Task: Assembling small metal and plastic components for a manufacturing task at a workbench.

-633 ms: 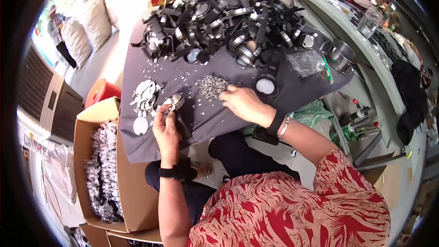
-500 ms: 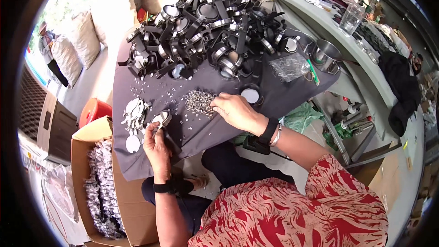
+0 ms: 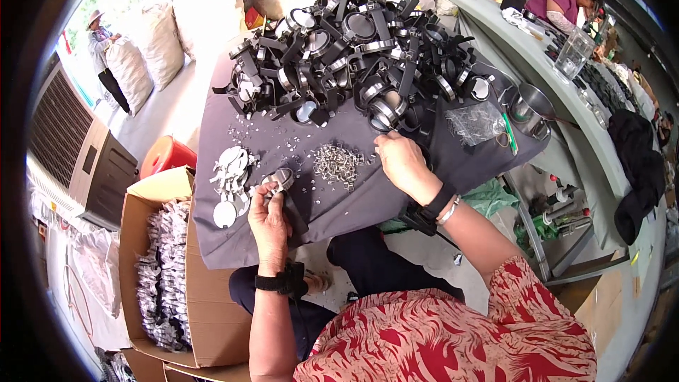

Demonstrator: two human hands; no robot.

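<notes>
At the near edge of the cloth-covered table, my left hand (image 3: 269, 223) is closed on a round metal-rimmed piece with a black strap (image 3: 281, 180). Its strap hangs toward the table edge. My right hand (image 3: 407, 166) is just below the big heap of similar strapped round pieces (image 3: 353, 49), fingers pinched together. What they hold, if anything, is hidden. Between the hands lies a pile of small metal clips (image 3: 338, 164). Flat white round discs (image 3: 232, 170) are heaped left of my left hand.
A cardboard box (image 3: 212, 297) of wrapped silvery parts stands left, beside a red bucket (image 3: 168, 157). A clear plastic bag (image 3: 474, 126), a green pen (image 3: 510, 133) and a metal pot (image 3: 530, 106) sit at right. One person (image 3: 559, 0) bends over a far bench; another (image 3: 106, 49) stands among sacks.
My right hand has left the clip pile and moved up and right toward the heap, now covering the place of a round piece. My left hand keeps its hold; the whole view has shifted.
</notes>
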